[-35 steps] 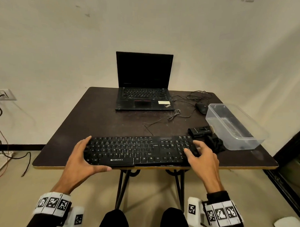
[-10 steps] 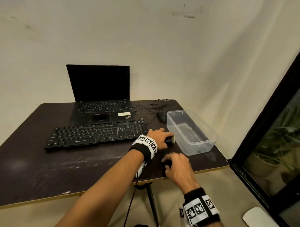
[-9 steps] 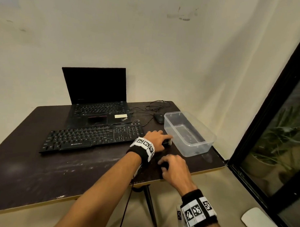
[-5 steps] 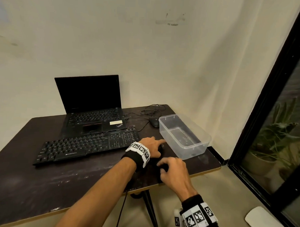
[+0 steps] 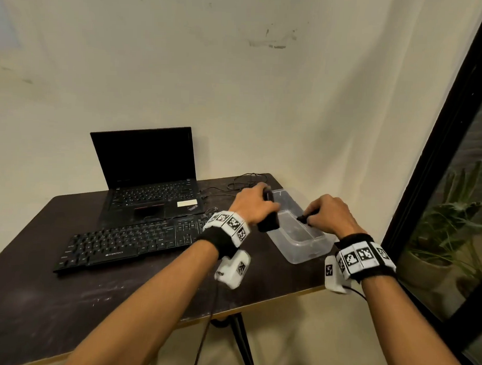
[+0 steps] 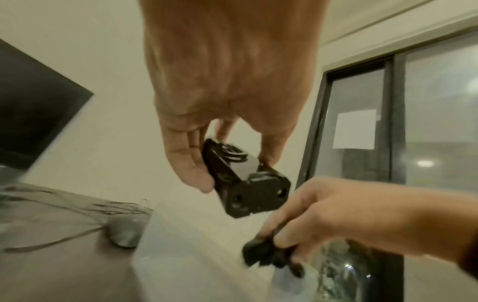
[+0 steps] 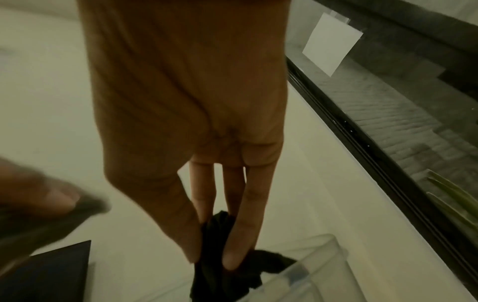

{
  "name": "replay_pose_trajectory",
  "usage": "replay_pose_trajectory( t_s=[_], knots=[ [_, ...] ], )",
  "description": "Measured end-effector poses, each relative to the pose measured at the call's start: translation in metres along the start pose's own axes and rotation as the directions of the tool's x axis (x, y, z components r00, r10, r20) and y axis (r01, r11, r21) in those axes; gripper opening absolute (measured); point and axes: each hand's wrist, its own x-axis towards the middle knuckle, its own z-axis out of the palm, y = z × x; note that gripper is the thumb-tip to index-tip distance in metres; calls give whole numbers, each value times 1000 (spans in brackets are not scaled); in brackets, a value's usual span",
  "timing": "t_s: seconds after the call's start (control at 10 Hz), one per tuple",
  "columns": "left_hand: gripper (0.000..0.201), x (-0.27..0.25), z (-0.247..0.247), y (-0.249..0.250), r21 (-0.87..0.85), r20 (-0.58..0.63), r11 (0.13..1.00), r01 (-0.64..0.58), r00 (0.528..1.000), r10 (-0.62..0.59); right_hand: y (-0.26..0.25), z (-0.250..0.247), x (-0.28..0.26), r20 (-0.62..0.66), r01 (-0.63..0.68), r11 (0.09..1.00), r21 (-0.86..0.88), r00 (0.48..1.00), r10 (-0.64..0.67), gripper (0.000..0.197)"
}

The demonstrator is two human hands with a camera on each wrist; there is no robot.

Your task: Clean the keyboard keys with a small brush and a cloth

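Table (image 5: 66, 307) dark, wall behind, open floor off its near and right edges; laptop (image 5: 149, 179) at back, keyboard (image 5: 128, 241) lying in front of it, untouched, free tabletop nearer the person. Clear plastic tub (image 5: 311, 255) sits at the right corner close to the edge. Left hand (image 5: 251, 204) grips a black boxy tool, probably the brush (image 6: 245, 179), raised over the tub. Right hand (image 5: 329, 215) pinches the dark cloth (image 7: 225, 271) over the tub. Risk: cloth held by fingertips only, could slip; a wrist knocking the tub could push it off the corner.
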Motion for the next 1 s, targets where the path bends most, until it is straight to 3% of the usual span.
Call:
replay_pose_trajectory(
  t_s=[0.1,0.2,0.3,0.6,0.8,0.9,1.0],
  knots=[
    [54,19,14,46,18,-15,1000,15,1000,-15,-3,6,21,127,-28,994,-107,991,41,7],
    [37,33,48,63,194,68,981,27,997,-41,2,18,31,196,-31,973,-230,977,77,24],
    [36,39,73,62,287,147,957,38,986,-83,17,31,39,277,-16,964,-264,957,91,41],
    [32,52,107,38,386,206,922,42,970,-131,29,55,48,313,56,953,-299,949,42,37],
    [38,42,96,39,478,244,876,-60,968,-67,24,52,41,258,75,947,-311,966,8,28],
    [41,25,72,42,518,232,845,-132,973,10,18,43,28,124,42,947,-317,992,-3,27],
    [47,1,48,26,419,162,893,-164,981,104,14,33,11,-96,19,990,-140,995,-33,34]
  ],
)
